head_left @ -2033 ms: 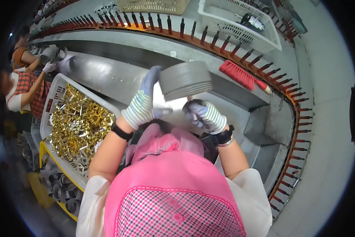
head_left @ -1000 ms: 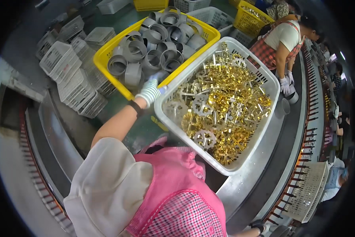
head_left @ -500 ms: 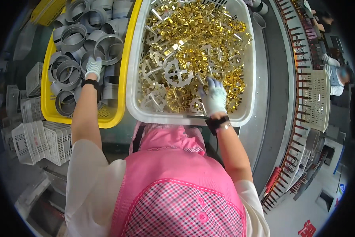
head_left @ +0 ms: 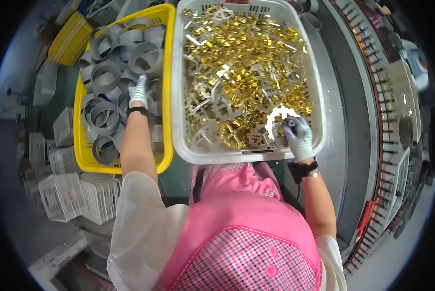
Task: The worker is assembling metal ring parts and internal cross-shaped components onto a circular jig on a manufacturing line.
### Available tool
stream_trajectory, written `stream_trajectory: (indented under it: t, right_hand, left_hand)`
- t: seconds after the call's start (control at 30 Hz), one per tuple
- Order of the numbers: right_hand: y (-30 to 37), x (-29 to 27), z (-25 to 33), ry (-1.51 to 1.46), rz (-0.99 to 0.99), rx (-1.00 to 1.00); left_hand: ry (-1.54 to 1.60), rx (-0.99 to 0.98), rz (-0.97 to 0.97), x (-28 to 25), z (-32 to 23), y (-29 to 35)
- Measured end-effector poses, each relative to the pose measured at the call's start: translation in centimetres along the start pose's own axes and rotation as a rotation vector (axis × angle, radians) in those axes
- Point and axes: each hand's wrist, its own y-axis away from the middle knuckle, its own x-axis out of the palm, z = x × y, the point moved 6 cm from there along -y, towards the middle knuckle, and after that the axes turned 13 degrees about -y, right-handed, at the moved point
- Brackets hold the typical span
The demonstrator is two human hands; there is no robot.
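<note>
My left hand (head_left: 138, 94), in a pale striped glove, reaches into the yellow crate (head_left: 167, 111) of grey rings. Its fingers are closed at the near edge of a wide grey ring (head_left: 152, 58); some fingertips are hidden. At the near right corner of the white basket (head_left: 212, 157), my gloved right hand (head_left: 299, 137) grips a bright silver toothed wheel (head_left: 277, 115). A dark round hub shows by its fingers. Many gold and silver metal pieces (head_left: 246, 63) fill the basket, with more toothed wheels (head_left: 227, 107) among them.
White plastic baskets (head_left: 62, 196) are stacked at the left, and another yellow crate (head_left: 71, 39) stands at the far left. Along the right runs a grey metal bench (head_left: 336, 121), beside a curved line of dark pegs (head_left: 380, 131). A co-worker's sleeve shows at the far right.
My right hand has gone from over the metal pieces toward the basket's near right corner and now grips a toothed wheel. My left hand stays at the grey rings. The whole view has shifted.
</note>
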Motion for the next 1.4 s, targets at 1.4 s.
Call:
stream_trajectory:
  t: [1.4]
  right_hand:
    - [47.4, -19.2, -15.3, -0.464, -1.609, 0.904]
  left_hand:
    - [-0.564, 2.335, 1.582, 41.5, 18.5, 67.7]
